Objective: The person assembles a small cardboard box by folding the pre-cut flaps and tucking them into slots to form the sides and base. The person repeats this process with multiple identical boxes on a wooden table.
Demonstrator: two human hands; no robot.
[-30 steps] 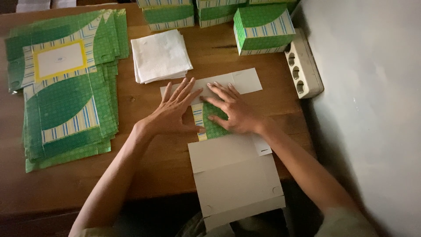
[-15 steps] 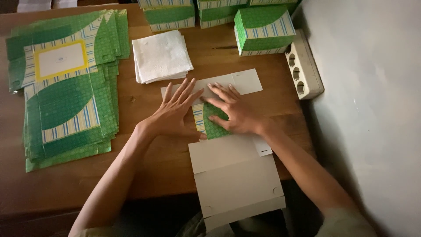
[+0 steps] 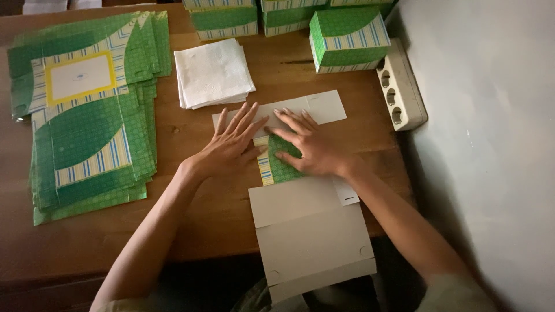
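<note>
Head view, looking down on a wooden table [image 3: 191, 231].

Near the middle of the table: a flat, unfolded carton blank [image 3: 306, 231], grey-white inner side up, with one green patterned flap [image 3: 277, 164] folded over on top. Near end of the blank hanging over the table edge; far end reaching to a white panel [image 3: 324, 107].

Left hand [image 3: 231, 144] lying flat on the blank, fingers spread wide, palm down, pressing just left of the green flap. Right hand [image 3: 309, 147] also flat and open, fingers spread, pressing directly on the green flap. Fingertips of both hands almost meeting above the flap. Nothing pinched or gripped by either hand.

Left of the blank, well apart: a thick stack of flat green cartons [image 3: 87, 115], printed side up, with striped bands and a white window framed in yellow.

Beyond the blank, just behind the left hand: a small pile of folded white paper napkins [image 3: 214, 72].

Beyond the blank to the right: one finished green box [image 3: 347, 37], standing closed. Further along the far table edge: more finished green boxes [image 3: 225, 17] in a row.

Right of the blank, at the table edge against the grey wall [image 3: 485, 144]: a white power strip [image 3: 400, 86] with empty sockets.
</note>
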